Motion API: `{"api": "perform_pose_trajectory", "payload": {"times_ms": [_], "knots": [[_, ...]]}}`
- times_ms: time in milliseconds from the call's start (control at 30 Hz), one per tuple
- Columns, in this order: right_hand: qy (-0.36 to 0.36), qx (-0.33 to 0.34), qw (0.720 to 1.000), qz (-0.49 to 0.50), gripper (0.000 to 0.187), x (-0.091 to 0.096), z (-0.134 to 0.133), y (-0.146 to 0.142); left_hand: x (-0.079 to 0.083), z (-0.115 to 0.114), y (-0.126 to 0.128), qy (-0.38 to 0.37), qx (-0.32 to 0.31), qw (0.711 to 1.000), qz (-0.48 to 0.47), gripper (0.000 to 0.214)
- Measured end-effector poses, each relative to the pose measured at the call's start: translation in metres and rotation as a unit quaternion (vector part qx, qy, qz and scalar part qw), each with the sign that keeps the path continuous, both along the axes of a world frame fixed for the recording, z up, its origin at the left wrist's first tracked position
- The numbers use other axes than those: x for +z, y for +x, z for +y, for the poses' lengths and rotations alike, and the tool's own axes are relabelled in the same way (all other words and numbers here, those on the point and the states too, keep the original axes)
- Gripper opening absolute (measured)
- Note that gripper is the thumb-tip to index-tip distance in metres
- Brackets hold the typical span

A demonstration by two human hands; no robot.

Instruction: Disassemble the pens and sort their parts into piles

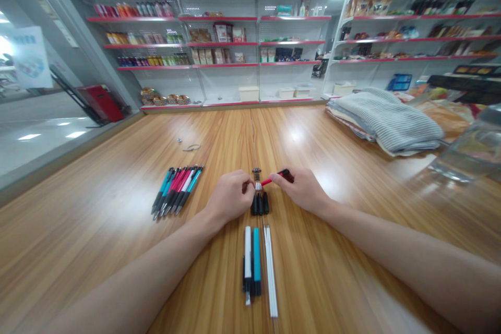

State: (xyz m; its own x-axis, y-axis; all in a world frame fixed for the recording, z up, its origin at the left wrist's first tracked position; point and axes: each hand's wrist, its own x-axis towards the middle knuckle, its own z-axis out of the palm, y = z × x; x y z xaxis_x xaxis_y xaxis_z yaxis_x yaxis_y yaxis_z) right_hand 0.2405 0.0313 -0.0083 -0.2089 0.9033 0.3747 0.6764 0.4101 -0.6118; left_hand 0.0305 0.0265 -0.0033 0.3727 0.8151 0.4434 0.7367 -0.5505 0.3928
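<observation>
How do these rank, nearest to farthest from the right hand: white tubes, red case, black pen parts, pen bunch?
From the right hand:
1. Black pen parts: just left.
2. White tubes: toward the person.
3. Pen bunch: farther left.
4. Red case: beyond the table.

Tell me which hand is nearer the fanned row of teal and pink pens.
Left. The left hand sits just to the right of the fanned pens in the view, not touching them; the right hand is farther right, beyond the left hand.
</observation>
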Motion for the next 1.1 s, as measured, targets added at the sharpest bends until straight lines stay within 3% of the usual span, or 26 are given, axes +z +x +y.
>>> {"api": "perform_pose_trajectory", "payload": {"times_ms": [200,367,633,733,833,967,1100], "knots": [[0.021,0.009,0.998,0.051,0.041,0.005,-0.006,-0.002,0.005,-0.004,0.002,0.034,-0.040,0.997,-0.056,0.017],[0.017,0.069,0.993,0.095,0.037,0.008,-0.010,-0.002,0.012,-0.009,0.005,0.029,-0.107,0.990,-0.083,0.016],[-0.005,0.143,0.980,0.137,0.035,0.007,-0.012,0.000,0.017,-0.007,0.005,-0.113,-0.110,0.968,-0.197,0.021],[-0.025,0.168,0.973,0.157,0.035,0.006,-0.012,0.001,0.033,0.000,-0.005,-0.154,-0.125,0.955,-0.220,0.023],[-0.028,0.177,0.970,0.162,0.034,0.007,-0.013,0.002,0.066,0.003,-0.025,-0.265,-0.179,0.944,-0.079,0.028],[-0.034,0.187,0.969,0.157,0.033,0.008,-0.013,0.001,0.108,-0.004,-0.051,-0.368,-0.222,0.898,0.088,0.027],[-0.036,0.185,0.970,0.155,0.034,0.007,-0.011,0.001,0.114,-0.016,-0.059,-0.440,-0.234,0.840,0.215,0.022]]}}
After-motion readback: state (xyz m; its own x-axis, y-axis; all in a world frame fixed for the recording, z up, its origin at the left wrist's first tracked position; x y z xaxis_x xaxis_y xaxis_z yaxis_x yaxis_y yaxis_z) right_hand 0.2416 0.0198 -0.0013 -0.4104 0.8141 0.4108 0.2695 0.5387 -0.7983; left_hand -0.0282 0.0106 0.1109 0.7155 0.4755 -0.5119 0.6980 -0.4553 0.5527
